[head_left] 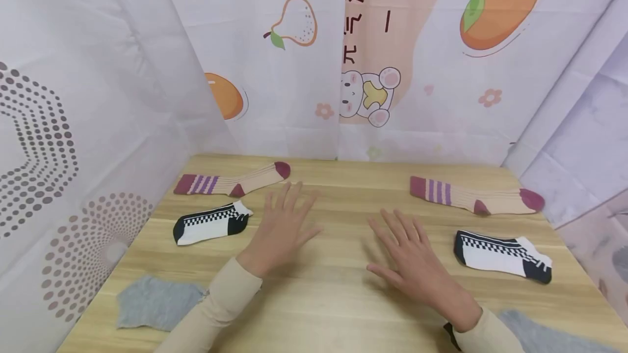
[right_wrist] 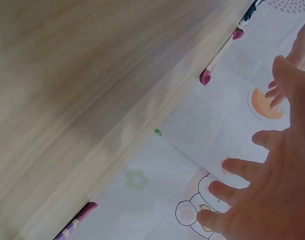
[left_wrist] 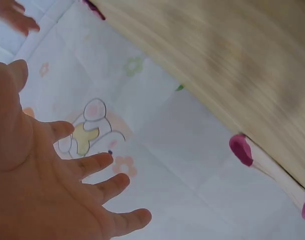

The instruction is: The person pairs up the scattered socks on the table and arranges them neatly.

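My left hand (head_left: 282, 227) hovers over the left middle of the wooden table with its fingers spread, holding nothing. Nearest to it is a black-and-white checkered sock (head_left: 208, 224). Behind that lies a cream sock with purple stripes and maroon toe (head_left: 223, 183). My right hand (head_left: 409, 257), fingers also spread and holding nothing, is over the right middle. To its right lie a second checkered sock (head_left: 500, 255) and, farther back, a second striped sock (head_left: 461, 198). A grey sock (head_left: 157, 303) lies at the front left, another grey sock (head_left: 544, 336) at the front right, partly hidden by the right sleeve.
The wooden table (head_left: 333, 298) is bordered at the back by a white curtain (head_left: 304, 102) printed with fruit and a cartoon animal. A dotted white curtain (head_left: 122, 124) hangs along the left side, and pale patterned cloth (head_left: 589, 146) stands on the right.
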`<control>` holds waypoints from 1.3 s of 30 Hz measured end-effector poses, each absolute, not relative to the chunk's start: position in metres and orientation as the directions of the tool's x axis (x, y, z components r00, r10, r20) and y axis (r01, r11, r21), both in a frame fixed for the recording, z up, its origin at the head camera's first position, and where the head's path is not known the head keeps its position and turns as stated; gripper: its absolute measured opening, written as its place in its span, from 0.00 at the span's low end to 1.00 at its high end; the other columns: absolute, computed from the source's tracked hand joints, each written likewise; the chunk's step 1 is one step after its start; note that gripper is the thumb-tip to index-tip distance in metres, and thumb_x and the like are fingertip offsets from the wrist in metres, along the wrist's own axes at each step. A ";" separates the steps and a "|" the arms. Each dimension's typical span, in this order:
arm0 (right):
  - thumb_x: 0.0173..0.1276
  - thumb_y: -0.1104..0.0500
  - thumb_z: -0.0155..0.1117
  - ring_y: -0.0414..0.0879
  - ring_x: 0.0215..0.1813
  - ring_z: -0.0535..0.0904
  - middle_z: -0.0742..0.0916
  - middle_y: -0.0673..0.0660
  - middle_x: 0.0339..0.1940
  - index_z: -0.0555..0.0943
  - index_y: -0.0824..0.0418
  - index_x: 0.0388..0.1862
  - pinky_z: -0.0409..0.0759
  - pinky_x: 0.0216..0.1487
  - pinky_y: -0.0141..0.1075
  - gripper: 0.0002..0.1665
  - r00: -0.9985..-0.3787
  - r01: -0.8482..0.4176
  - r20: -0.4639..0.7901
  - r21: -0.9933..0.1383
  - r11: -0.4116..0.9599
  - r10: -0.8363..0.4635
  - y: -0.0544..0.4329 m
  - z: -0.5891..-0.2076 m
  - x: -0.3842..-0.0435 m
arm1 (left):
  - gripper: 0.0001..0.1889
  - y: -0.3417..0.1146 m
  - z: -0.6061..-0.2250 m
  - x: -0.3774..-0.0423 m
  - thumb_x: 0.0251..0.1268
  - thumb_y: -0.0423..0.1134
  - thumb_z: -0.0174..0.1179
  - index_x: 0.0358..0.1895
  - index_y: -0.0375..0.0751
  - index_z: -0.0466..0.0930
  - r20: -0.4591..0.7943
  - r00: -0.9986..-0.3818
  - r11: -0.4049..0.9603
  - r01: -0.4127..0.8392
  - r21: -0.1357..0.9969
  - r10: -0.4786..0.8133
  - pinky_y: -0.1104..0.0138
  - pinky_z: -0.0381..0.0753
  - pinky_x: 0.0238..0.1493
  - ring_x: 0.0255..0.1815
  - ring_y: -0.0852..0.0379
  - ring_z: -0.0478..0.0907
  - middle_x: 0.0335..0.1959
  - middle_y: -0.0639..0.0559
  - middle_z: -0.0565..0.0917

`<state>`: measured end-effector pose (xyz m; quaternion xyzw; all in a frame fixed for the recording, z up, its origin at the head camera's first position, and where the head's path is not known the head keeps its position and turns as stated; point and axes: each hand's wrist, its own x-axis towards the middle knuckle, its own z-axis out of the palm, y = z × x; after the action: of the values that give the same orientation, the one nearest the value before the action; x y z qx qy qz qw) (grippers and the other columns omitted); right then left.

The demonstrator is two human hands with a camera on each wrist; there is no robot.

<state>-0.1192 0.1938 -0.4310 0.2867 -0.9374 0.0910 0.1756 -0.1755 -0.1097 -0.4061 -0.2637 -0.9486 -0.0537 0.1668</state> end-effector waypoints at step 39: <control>0.76 0.40 0.54 0.59 0.76 0.60 0.64 0.63 0.77 0.53 0.57 0.81 0.63 0.72 0.57 0.44 -0.657 -0.745 0.257 -0.072 0.663 -0.709 0.108 -0.394 -0.189 | 0.32 -0.250 -0.379 -0.191 0.75 0.54 0.53 0.73 0.39 0.63 0.234 -0.928 0.924 0.334 0.185 0.289 0.29 0.56 0.63 0.71 0.28 0.58 0.70 0.28 0.63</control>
<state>-0.1894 0.1082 -0.3940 0.4012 -0.9061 0.0859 0.1036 -0.1914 -0.2495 -0.3792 -0.1597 -0.9756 -0.1116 0.1015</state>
